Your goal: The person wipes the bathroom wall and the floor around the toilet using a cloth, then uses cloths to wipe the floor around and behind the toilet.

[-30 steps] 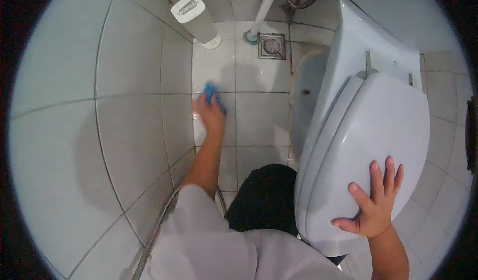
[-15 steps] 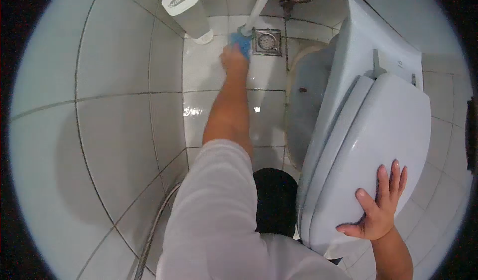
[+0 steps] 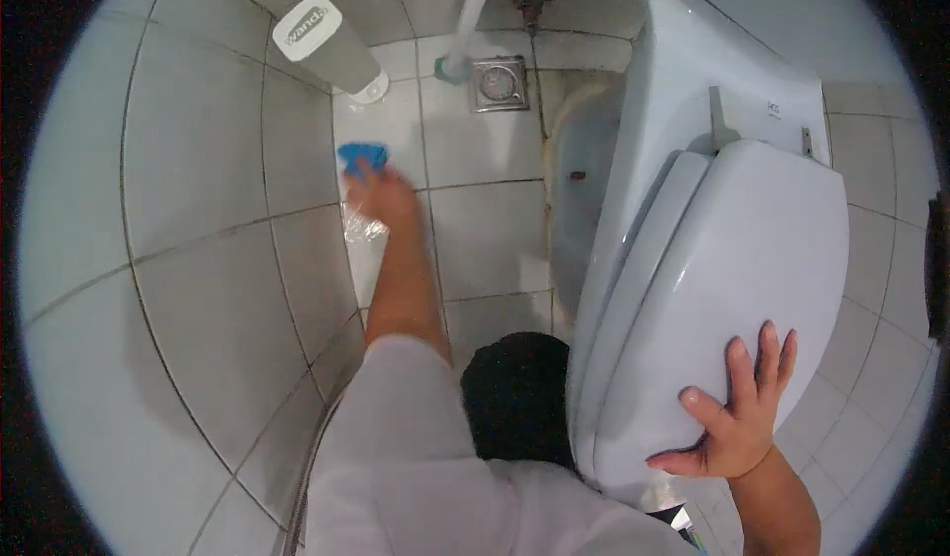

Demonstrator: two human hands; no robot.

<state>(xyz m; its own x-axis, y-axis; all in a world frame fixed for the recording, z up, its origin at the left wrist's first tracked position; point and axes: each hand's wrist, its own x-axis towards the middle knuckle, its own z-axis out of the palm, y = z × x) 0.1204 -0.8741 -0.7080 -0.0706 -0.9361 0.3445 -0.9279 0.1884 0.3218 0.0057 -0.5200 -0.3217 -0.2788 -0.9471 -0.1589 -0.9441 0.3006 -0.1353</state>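
My left hand [image 3: 381, 198], at the end of a white sleeve, reaches down to the wet floor tiles [image 3: 485, 230] beside the left wall. Its fingers are closed on a small blue scrubber [image 3: 363, 157], pressed against the floor; blur hides its exact shape. My right hand [image 3: 740, 427] lies spread on the closed white toilet lid [image 3: 732, 269], holding nothing.
A white and grey bin [image 3: 341, 51] marked "wanda" stands in the far left corner. A white pipe [image 3: 472, 12] meets the floor beside a square metal drain [image 3: 499, 84]. The toilet base [image 3: 584, 180] bounds the right side. A hose [image 3: 309, 447] runs along the left wall.
My left hand has moved with the blue scrubber from beside the pipe and drain, back and leftward toward the wall. My right hand stays on the lid. The view has shifted slightly.
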